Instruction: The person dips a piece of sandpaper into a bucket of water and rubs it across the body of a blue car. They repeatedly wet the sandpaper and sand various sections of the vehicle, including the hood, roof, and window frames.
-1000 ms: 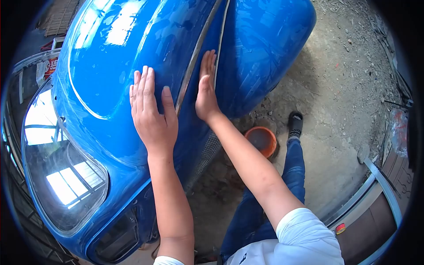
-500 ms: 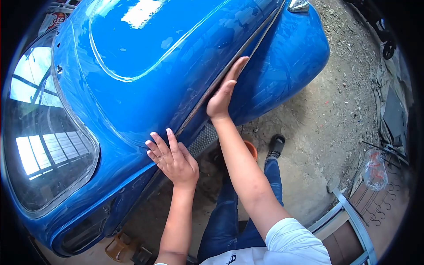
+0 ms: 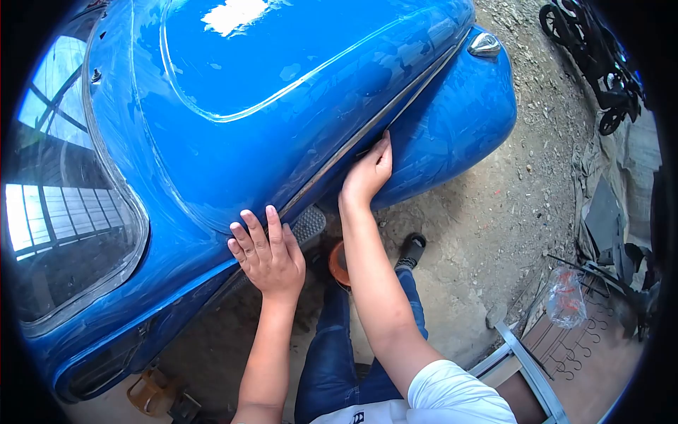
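Observation:
A glossy blue car's hood (image 3: 282, 155) fills the upper left, beside its rounded fender (image 3: 452, 120). My left hand (image 3: 268, 258) is open, its spread fingertips resting at the hood's lower rear edge. Against the seam between hood and fender lies my right hand (image 3: 366, 175), with its thumb and forefinger stretched upward along the gap. Its other fingers are partly hidden below the hood's edge trim (image 3: 339, 152). I see no loose object in either hand.
A windshield (image 3: 63, 212) is at left. An orange bucket (image 3: 339, 265) stands by my legs. At right are a black motorcycle (image 3: 597, 67), a clear plastic bag (image 3: 566, 300) and a metal frame (image 3: 526, 364) on the ground.
My right hand has slid down along the seam, its fingers now partly tucked below the hood edge. My left hand stays at the hood's rear edge. The view has shifted slightly.

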